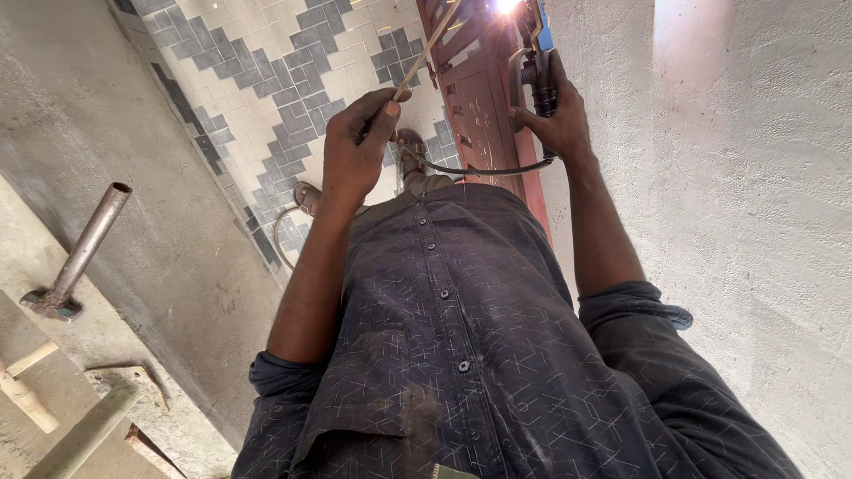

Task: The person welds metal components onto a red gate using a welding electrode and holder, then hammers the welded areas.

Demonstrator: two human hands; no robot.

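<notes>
The left hand (355, 146) pinches a thin welding rod (426, 53). The right hand (555, 111) is wrapped around the electrode holder (540, 62) by the red metal gate (484, 115), where a bright spark (508, 5) glows. Best to hold both steady and look away from the glare.

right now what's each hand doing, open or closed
Left hand: closed, pinching a thin welding rod.
Right hand: closed around the electrode holder by the red metal door.
</notes>
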